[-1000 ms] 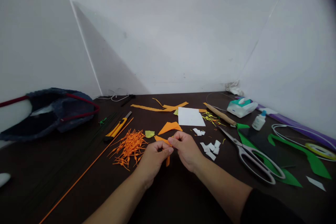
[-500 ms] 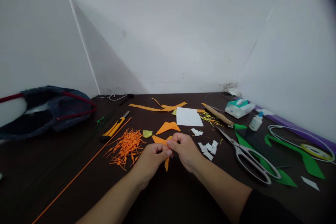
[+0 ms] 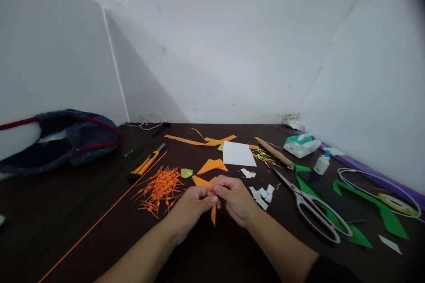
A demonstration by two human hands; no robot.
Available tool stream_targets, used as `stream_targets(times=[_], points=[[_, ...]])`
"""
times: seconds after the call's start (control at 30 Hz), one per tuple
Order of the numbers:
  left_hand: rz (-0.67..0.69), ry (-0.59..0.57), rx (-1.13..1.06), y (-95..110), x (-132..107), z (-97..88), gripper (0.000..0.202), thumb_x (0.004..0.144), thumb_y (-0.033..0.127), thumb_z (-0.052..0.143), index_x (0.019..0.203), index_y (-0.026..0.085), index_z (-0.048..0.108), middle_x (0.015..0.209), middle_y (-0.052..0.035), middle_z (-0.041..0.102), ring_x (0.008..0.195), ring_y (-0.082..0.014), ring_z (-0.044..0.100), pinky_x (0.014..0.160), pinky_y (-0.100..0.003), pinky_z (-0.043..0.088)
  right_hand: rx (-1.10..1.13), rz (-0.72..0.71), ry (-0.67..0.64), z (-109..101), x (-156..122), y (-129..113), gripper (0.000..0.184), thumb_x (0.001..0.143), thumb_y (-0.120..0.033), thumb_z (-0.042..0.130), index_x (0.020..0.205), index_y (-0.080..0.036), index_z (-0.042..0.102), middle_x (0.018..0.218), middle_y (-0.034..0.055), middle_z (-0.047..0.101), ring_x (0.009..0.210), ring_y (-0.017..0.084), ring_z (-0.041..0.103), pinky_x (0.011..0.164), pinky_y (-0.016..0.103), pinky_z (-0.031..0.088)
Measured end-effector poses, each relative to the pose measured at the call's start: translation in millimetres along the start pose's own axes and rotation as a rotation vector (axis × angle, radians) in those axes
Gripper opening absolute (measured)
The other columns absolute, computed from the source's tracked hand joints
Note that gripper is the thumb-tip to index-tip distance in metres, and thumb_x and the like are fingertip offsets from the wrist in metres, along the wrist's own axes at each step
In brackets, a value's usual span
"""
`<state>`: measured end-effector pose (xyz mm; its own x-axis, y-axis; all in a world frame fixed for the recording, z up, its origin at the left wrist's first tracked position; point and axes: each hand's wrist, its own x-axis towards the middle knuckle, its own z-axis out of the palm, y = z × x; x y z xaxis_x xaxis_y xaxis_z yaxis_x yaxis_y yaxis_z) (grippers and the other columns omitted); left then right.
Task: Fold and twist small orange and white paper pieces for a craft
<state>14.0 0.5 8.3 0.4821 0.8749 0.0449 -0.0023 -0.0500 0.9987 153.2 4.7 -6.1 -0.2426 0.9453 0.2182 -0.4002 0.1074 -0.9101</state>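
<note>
My left hand (image 3: pixel 195 205) and my right hand (image 3: pixel 234 195) meet at the middle of the dark table, both pinching a narrow orange paper piece (image 3: pixel 213 216). Its pointed end hangs below my fingers; the pinched part is hidden behind them. Just beyond my fingertips lies a folded orange paper piece (image 3: pixel 201 181), partly covered by my hands. Another orange paper piece (image 3: pixel 212 166) rests farther back. Left of my left hand is a pile of thin orange stamens (image 3: pixel 162 190), with a small yellow-green paper piece (image 3: pixel 186 172) above it.
Large scissors (image 3: pixel 315 208) lie open at the right over green paper (image 3: pixel 360 235). White paper scraps (image 3: pixel 262 195) and a white sheet (image 3: pixel 239 154) sit nearer the middle. A yellow box cutter (image 3: pixel 146 163), an orange stick (image 3: pixel 102 216) and a glue bottle (image 3: pixel 322 163) are farther out.
My fingers have drawn closer together over the orange paper, and its lower tip hangs slightly lower. The whole view has shifted a little. Things on the table stay in place.
</note>
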Motion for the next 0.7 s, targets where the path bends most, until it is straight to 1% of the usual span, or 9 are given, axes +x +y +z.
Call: stream_targets(times=[0.1,0.23,0.33,0.43,0.47,0.53,0.6,0.67,0.7], points=[[-0.028,-0.008,0.013,0,0,-0.2,0.022,0.073,0.033,0.058,0.067,0.012,0.062,0.065,0.0002,0.056,0.067,-0.0143,0.046,0.067,-0.024,0.033,-0.059,-0.011,0.021,-1,1,1,0.018,0.070,-0.028,0.063,0.059,-0.015,0.056,0.056,-0.0019,0.056,0.045,0.008,0.046,0.046,0.023,0.037],[-0.090,0.017,0.083,-4,0,-2.3,0.023,0.069,0.035,0.060,0.066,0.013,0.060,0.060,0.0009,0.054,0.061,-0.0141,0.045,0.062,-0.025,0.033,-0.181,0.013,0.077,-2,2,4,0.020,0.068,-0.027,0.064,0.056,-0.016,0.052,0.052,-0.0021,0.057,0.045,0.010,0.047,0.047,0.024,0.039],[-0.112,0.017,0.129,-6,-1,-4.2,0.025,0.069,0.038,0.058,0.063,0.014,0.059,0.059,0.0008,0.054,0.058,-0.0137,0.044,0.059,-0.025,0.032,-0.307,-0.005,0.169,-3,2,3,0.023,0.064,-0.028,0.067,0.052,-0.017,0.049,0.050,-0.0030,0.054,0.047,0.010,0.046,0.048,0.024,0.038],[-0.092,0.008,0.171,-5,-3,-4.7,0.023,0.071,0.036,0.057,0.061,0.014,0.059,0.059,0.0005,0.055,0.058,-0.0137,0.044,0.060,-0.026,0.032,-0.394,-0.057,0.287,-3,2,1,0.031,0.060,-0.029,0.070,0.046,-0.018,0.045,0.047,-0.0051,0.046,0.047,0.009,0.040,0.046,0.023,0.033],[-0.078,0.012,0.175,-4,-3,-4.5,0.022,0.071,0.034,0.057,0.061,0.015,0.060,0.060,0.0004,0.055,0.059,-0.0139,0.044,0.061,-0.026,0.032,-0.399,-0.065,0.299,-4,2,1,0.032,0.059,-0.030,0.071,0.045,-0.018,0.044,0.047,-0.0055,0.044,0.046,0.009,0.038,0.046,0.023,0.032],[-0.064,0.021,0.159,-1,-3,-3.8,0.019,0.071,0.031,0.058,0.061,0.015,0.060,0.061,0.0003,0.056,0.061,-0.0143,0.045,0.063,-0.026,0.032,-0.351,-0.059,0.253,-6,2,0,0.028,0.061,-0.033,0.069,0.049,-0.017,0.050,0.049,-0.0046,0.045,0.047,0.009,0.038,0.047,0.023,0.032],[-0.061,0.025,0.120,2,-3,-3.1,0.015,0.069,0.027,0.059,0.061,0.015,0.059,0.062,0.0007,0.056,0.062,-0.0144,0.046,0.064,-0.026,0.032,-0.228,-0.034,0.146,-9,1,0,0.023,0.068,-0.038,0.062,0.063,-0.016,0.061,0.055,-0.0018,0.051,0.051,0.010,0.043,0.051,0.024,0.035],[-0.047,0.031,0.074,4,-3,-2.8,0.012,0.069,0.024,0.059,0.060,0.015,0.058,0.063,0.0014,0.056,0.064,-0.0143,0.047,0.065,-0.025,0.033,-0.106,-0.006,0.040,-11,1,0,0.024,0.072,-0.038,0.058,0.079,-0.016,0.066,0.064,0.0008,0.056,0.057,0.012,0.047,0.057,0.026,0.038],[-0.037,0.037,0.052,4,-3,-2.9,0.012,0.068,0.023,0.059,0.060,0.015,0.058,0.063,0.0019,0.055,0.065,-0.0141,0.047,0.066,-0.025,0.033,-0.071,0.005,0.004,-12,0,0,0.023,0.072,-0.035,0.060,0.082,-0.016,0.066,0.067,0.0015,0.058,0.060,0.012,0.049,0.060,0.026,0.039]])
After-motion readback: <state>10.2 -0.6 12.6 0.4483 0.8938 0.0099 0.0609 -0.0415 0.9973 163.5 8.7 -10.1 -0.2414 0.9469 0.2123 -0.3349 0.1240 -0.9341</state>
